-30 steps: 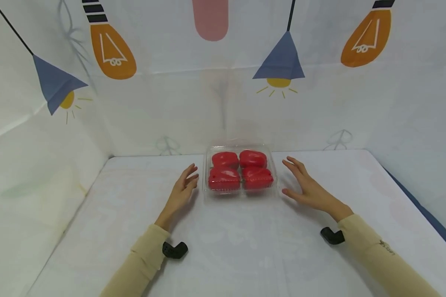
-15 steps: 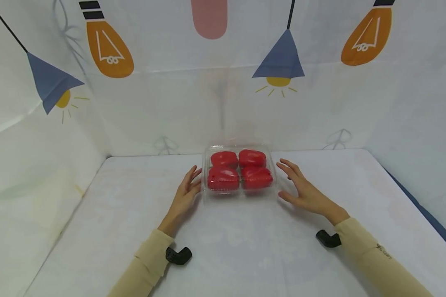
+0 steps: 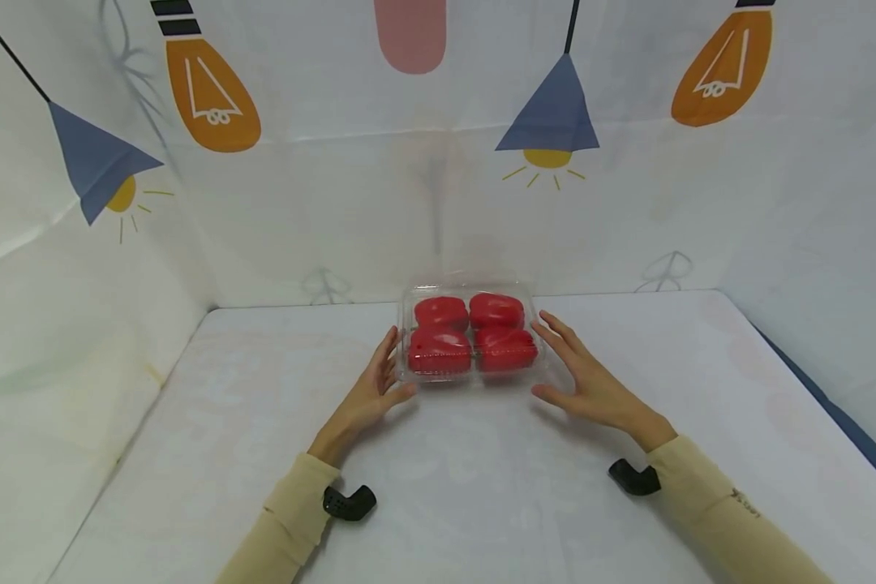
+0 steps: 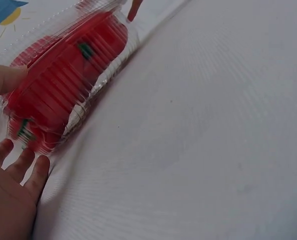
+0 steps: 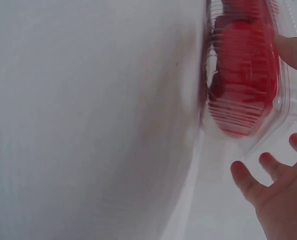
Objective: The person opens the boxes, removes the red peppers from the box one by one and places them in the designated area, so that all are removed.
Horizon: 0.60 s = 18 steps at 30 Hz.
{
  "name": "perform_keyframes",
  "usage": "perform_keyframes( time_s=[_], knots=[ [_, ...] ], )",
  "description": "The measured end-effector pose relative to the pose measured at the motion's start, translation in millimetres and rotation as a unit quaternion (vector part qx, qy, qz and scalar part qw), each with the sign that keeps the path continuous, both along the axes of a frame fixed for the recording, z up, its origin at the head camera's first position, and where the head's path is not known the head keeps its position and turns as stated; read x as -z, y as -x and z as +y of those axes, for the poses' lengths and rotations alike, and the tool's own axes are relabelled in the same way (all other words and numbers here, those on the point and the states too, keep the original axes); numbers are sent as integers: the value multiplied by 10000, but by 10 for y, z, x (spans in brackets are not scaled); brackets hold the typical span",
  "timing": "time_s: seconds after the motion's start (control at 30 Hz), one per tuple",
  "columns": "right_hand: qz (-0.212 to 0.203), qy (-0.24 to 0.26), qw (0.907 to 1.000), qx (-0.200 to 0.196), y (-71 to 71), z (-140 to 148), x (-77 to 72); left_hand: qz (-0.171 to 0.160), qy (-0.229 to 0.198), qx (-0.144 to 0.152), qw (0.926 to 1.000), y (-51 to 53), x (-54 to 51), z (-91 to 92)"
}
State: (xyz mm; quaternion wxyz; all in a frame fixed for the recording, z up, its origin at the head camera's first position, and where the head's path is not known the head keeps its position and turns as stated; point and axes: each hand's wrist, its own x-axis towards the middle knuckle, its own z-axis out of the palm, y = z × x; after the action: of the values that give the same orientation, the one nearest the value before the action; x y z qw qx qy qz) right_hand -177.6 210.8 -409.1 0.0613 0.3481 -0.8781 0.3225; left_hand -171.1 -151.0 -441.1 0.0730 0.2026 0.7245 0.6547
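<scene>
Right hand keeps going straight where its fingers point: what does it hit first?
Likely the right side of the clear plastic box; the right hand's fingers look almost there. Exact gap, or contact, is unclear.

Clear ribbed container (image 3: 467, 289), red peppers (image 3: 440, 350), white tabletop (image 3: 474, 470).
Inside container: glossy red, green stems (image 4: 85, 50). Behind container: white backdrop (image 3: 321, 219) printed with orange bulbs (image 3: 214, 96) (white filaments, black-striped caps), blue lampshades (image 3: 547, 109) with yellow lights and rays, pink rounded shape (image 3: 410, 36). Nearer than container: beige sleeves (image 3: 723, 511), dark lettering on the right one; black wrist devices (image 3: 349, 503). Right of container: dark blue strip (image 3: 832, 412).
</scene>
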Motion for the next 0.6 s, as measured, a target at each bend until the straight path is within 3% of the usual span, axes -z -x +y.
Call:
perform_keyframes(
  time_s=[0.13, 0.6],
  knots=[
    [108, -1, 9999, 16, -9, -36, 18, -59, 321, -105, 9994, 3, 1, 1],
    [894, -302, 9944, 477, -31, -229, -3, -130, 486, -412, 9979, 18, -17, 56]
  ],
)
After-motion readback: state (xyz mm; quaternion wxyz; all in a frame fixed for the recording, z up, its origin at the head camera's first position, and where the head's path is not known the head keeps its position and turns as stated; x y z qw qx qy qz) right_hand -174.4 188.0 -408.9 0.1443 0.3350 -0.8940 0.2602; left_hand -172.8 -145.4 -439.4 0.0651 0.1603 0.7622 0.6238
